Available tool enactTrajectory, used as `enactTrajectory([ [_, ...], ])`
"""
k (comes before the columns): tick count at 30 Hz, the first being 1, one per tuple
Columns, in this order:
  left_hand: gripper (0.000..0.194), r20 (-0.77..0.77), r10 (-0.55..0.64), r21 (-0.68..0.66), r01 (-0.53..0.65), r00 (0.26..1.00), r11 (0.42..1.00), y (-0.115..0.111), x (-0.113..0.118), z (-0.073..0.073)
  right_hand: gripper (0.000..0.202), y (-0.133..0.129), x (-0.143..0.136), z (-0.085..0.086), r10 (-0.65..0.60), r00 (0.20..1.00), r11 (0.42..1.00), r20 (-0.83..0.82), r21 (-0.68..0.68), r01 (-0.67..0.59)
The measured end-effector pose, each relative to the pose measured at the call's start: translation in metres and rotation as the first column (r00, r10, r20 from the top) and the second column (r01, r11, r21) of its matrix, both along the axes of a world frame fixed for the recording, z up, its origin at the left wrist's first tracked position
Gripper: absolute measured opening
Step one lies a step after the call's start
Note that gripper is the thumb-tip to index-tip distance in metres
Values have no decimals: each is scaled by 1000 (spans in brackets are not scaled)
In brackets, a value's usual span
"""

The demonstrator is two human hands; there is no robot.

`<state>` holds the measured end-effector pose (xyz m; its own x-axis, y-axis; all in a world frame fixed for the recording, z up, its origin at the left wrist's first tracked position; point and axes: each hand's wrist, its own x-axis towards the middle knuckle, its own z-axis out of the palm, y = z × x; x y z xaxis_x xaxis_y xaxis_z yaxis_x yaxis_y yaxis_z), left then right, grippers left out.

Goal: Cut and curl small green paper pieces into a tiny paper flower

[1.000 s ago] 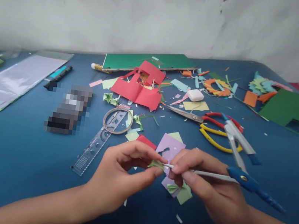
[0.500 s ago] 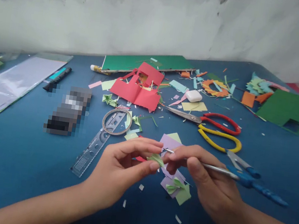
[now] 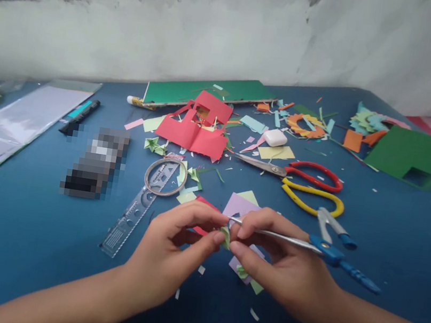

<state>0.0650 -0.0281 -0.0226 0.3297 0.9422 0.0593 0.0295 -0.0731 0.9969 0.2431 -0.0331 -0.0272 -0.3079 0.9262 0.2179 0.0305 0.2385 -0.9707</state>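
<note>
Between the thumb and fingers of my left hand (image 3: 169, 252) is a small light green folded paper (image 3: 226, 237). My right hand (image 3: 291, 275) grips a blue and silver drawing compass (image 3: 326, 249), one metal leg running forward to the left fingertips and the other spread out behind. The right thumb is close to the green paper; whether it touches cannot be made out. Below the hands lie purple paper squares (image 3: 239, 206) and another green folded paper (image 3: 241, 272), partly hidden by my right hand. A red paper piece (image 3: 200, 230) shows behind my left fingers.
Scissors (image 3: 279, 170) with red and yellow handles lie beyond my right hand. A clear ruler (image 3: 129, 219) under a tape roll (image 3: 165, 177) is at the left. Behind are cut red paper (image 3: 193, 134), a white case (image 3: 274, 137), a green board (image 3: 210, 89) and many scraps.
The compass has shifted left and turned slightly in my right hand. My right thumb has come down and left, closer to the green folded paper, which now stands more upright.
</note>
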Motion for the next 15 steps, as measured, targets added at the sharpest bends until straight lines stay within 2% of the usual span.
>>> enactTrajectory([
  [5,16,-13,20,50,-20,1000,999,-2,1,-3,18,-1,-1,1,3,1000,1000,-11,-14,-4],
  [9,16,-38,73,81,-70,997,994,-3,1,-2,17,0,-2,0,-39,999,998,27,40,38],
  [12,18,-115,81,194,-57,990,979,-2,2,-1,17,0,-3,1,-39,996,997,83,74,33],
  [15,18,-191,79,341,-9,978,940,-1,2,1,16,1,-3,2,-42,988,995,150,100,27],
])
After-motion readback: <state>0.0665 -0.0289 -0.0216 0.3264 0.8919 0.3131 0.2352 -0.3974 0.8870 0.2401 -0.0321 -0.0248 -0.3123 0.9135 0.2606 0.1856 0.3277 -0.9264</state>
